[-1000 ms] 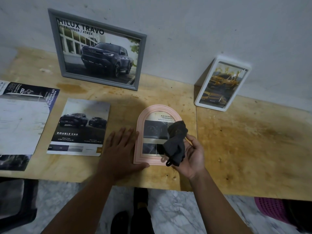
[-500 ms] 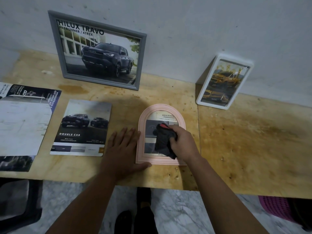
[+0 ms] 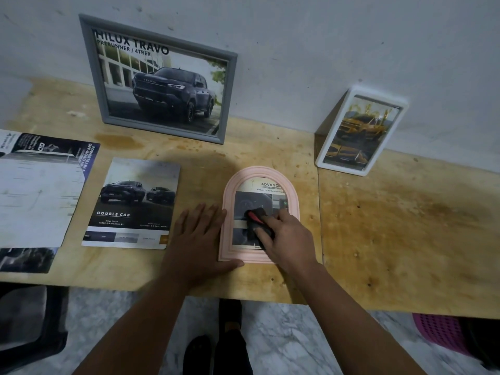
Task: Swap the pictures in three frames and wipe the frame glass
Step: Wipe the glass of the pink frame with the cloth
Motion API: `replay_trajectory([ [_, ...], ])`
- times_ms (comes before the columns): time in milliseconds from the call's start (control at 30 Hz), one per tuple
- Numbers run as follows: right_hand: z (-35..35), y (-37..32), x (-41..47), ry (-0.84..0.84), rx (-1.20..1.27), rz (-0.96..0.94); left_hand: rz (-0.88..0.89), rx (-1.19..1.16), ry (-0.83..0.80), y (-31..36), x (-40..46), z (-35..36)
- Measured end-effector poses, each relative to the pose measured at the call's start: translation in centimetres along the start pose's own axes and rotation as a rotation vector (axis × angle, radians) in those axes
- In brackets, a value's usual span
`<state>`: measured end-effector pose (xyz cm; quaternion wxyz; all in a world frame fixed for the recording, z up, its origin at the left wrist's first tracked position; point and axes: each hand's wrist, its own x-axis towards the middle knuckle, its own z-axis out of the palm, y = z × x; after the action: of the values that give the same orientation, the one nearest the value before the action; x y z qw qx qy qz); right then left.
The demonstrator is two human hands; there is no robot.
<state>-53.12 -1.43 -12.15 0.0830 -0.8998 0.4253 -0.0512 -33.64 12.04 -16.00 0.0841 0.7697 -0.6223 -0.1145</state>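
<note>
- Arched pink frame [image 3: 226, 212]: we list it lying flat on the plywood table [image 3: 392, 226], near the front edge; long axis runs front to back, rounded top toward the wall, straight base toward us. Moulded matte rim, glossy glass over a printed page.
- Dark cloth [image 3: 257, 220]: bunched, soft, with a red strip; our right hand [image 3: 286, 239] grips it, fingers curled, pressing it on the glass.
- Left hand [image 3: 198, 239]: flat, fingers spread on the table, thumb along the frame's base, fingertips touching its left side.
- Grey frame [image 3: 90, 69]: rectangular, landscape, leaning on the wall, truck picture.
- White frame [image 3: 376, 169]: rounded corners, portrait, leaning, yellow vehicles.
- Brochure [image 3: 132, 204]: glossy, flat, left of the pink frame.
</note>
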Motion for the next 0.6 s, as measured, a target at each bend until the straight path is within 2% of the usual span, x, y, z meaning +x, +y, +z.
replay_trajectory([
  [100,0.1,-0.3,-0.5,-0.018,-0.078,-0.067,-0.001,0.002,0.001,0.0,0.0,0.0],
  [200,-0.3,-0.3,-0.7,-0.107,-0.122,-0.091,-0.003,0.006,-0.006,0.0,0.0,0.0],
  [300,-1.0,-0.5,-0.3,-0.203,-0.098,-0.097,-0.003,0.012,-0.014,0.0,0.0,0.0],
  [433,-1.6,-0.1,0.5,-0.247,-0.062,-0.091,-0.004,0.013,-0.025,0.0,0.0,-0.2],
  [500,-2.3,0.4,1.0,-0.225,0.258,0.035,-0.003,0.008,-0.024,0.0,-0.1,-0.2],
  [600,-3.5,1.1,2.0,-0.215,1.001,0.487,-0.002,-0.002,-0.022,0.0,-0.2,-0.2],
])
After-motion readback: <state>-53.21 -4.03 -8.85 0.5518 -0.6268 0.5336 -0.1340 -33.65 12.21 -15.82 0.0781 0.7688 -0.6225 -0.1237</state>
